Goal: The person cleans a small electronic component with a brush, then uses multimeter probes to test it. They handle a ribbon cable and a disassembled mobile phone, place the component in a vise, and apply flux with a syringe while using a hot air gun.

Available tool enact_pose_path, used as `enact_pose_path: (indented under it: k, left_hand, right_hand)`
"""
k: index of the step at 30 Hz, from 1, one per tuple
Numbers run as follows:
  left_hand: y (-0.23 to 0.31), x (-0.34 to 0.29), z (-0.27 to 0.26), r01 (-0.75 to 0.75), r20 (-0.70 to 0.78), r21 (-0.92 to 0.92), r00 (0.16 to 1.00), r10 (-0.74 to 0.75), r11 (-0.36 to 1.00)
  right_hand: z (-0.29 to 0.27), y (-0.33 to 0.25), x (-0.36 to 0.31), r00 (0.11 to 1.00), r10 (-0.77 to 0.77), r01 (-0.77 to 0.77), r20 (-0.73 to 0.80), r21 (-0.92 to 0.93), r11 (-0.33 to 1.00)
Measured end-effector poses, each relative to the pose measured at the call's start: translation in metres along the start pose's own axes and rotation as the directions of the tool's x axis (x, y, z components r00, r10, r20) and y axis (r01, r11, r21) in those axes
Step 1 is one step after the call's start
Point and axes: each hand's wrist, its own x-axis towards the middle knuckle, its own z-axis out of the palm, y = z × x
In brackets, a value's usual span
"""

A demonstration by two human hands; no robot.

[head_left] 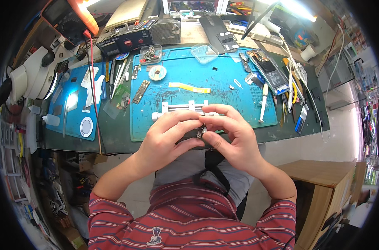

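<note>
Close to the near edge of the blue mat, both my hands pinch a small dark and silver electronic part. My left hand is closed, its thumb and fingertips against the part's left side. From the other side, my right hand grips it between thumb and fingers, which cover much of it. Just beyond my fingers lies a silver clamp-type board holder, partly hidden by them. Farther off rests a yellow-orange flex cable. A narrow circuit board lies to its left.
The blue work mat also carries a solder spool, a parts box, a clear plastic tray and a syringe. An opened phone lies right. Leftward are a microscope and red test leads.
</note>
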Motion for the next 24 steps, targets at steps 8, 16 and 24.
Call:
enact_pose_path:
  k: [8, 16, 24]
  left_hand:
    - [0.004, 0.004, -0.002, 0.042, 0.013, 0.012, 0.999, -0.042, 0.999]
    - [0.006, 0.006, -0.002, 0.089, 0.036, 0.089, 0.995, -0.092, 0.992]
    - [0.000, 0.007, 0.005, 0.054, -0.006, 0.283, 0.998, -0.054, 0.958]
  right_hand:
    - [0.017, 0.015, -0.008, 0.985, 0.029, -0.013, -0.171, 0.096, 0.995]
    - [0.015, 0.010, -0.010, 0.974, 0.139, -0.116, -0.177, 0.136, 0.984]
    - [-0.007, 0.017, -0.011, 0.958, 0.071, -0.098, -0.278, -0.082, 0.992]
